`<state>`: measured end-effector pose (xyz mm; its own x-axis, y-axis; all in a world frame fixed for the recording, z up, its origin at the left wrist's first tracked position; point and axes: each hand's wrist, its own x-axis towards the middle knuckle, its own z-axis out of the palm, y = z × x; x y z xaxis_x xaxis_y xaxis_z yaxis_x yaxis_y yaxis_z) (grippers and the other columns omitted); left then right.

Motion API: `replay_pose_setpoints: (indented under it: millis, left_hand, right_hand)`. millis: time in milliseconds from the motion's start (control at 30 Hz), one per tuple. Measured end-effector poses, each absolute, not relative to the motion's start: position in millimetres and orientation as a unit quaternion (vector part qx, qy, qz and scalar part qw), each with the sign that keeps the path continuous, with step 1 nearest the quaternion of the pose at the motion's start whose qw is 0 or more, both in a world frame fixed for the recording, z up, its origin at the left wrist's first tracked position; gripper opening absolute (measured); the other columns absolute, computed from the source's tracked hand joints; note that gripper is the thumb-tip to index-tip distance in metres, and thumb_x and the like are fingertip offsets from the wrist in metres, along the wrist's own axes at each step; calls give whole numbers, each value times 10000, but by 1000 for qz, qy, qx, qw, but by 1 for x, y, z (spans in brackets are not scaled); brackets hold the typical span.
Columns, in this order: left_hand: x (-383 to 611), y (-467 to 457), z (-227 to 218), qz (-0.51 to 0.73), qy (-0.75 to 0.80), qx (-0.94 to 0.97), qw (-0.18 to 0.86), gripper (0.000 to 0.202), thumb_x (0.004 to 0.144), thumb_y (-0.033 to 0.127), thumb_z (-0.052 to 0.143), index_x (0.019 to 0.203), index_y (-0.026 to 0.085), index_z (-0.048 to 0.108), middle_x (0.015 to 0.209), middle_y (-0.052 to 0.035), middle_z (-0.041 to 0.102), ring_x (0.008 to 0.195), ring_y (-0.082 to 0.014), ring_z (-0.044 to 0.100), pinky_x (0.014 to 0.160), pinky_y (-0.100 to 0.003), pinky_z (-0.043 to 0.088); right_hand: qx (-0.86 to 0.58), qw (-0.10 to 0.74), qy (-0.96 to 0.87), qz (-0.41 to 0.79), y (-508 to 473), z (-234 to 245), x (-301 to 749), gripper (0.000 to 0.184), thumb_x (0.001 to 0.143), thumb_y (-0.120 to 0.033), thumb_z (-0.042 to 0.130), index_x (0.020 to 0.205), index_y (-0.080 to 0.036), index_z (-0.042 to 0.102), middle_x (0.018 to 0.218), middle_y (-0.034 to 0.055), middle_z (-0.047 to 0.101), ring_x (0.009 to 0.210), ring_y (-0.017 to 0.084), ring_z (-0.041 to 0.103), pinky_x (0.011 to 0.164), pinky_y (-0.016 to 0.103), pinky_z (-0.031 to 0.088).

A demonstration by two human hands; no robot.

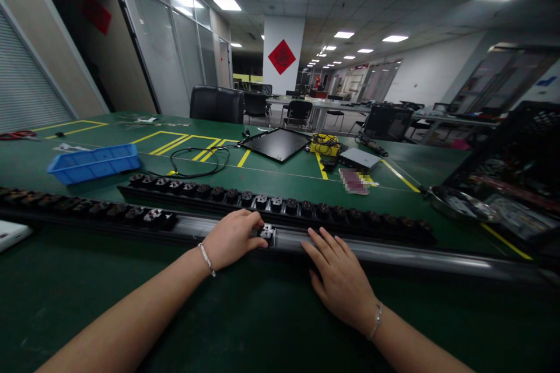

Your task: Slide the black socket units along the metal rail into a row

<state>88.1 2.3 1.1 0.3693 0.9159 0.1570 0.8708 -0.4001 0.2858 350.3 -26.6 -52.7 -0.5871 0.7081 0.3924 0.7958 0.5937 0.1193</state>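
Observation:
A long dark rail (394, 252) with a shiny channel runs across the table in front of me. My left hand (234, 236) is closed, thumb and fingers pinching a small black block with a silvery face (266, 232) that sits in the channel. My right hand (339, 280) lies open over the rail to the right, fingers stretched out and nothing in them. Several similar black blocks (100, 208) line the rail's left part. Just behind, a second strip (262, 204) carries a row of such blocks. What exact kind they are, I cannot tell.
A blue plastic bin (94, 163) stands at the left, near a looped black cable (196, 172). Further back lie a dark flat panel (277, 143), a yellow item wrapped in cable (324, 144) and a silver box (359, 158). A metal bowl (459, 204) stands at the right.

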Motion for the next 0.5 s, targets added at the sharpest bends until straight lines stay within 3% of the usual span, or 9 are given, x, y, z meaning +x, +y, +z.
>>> replay_pose_setpoints:
  millis: [133, 300, 500]
  left_hand:
    - [83, 4, 5, 123, 510, 848, 69, 277, 763, 306, 652, 1006, 188, 589, 1045, -40, 645, 1016, -190, 571, 903, -301, 433]
    - [79, 6, 4, 115, 491, 862, 60, 327, 754, 314, 654, 1042, 179, 577, 1142, -64, 620, 1100, -211, 540, 952, -316, 408]
    - [76, 9, 2, 124, 476, 865, 97, 312, 754, 313, 650, 1029, 193, 566, 1120, -40, 645, 1111, -208, 543, 1032, -365, 333]
  right_hand:
    - [-431, 150, -877, -150, -27, -53, 348, 501, 827, -212, 466, 1325, -266, 458, 1436, 39, 332, 1312, 269, 283, 1051, 466, 260]
    - [-451, 140, -869, -145, -29, -50, 334, 636, 783, -184, 544, 1359, -400, 382, 1414, 71, 344, 1294, 304, 299, 1031, 490, 263]
    - [-463, 118, -873, -102, -25, -47, 316, 681, 781, -229, 568, 1358, -484, 312, 1483, 42, 191, 1322, 343, 215, 1023, 548, 216]
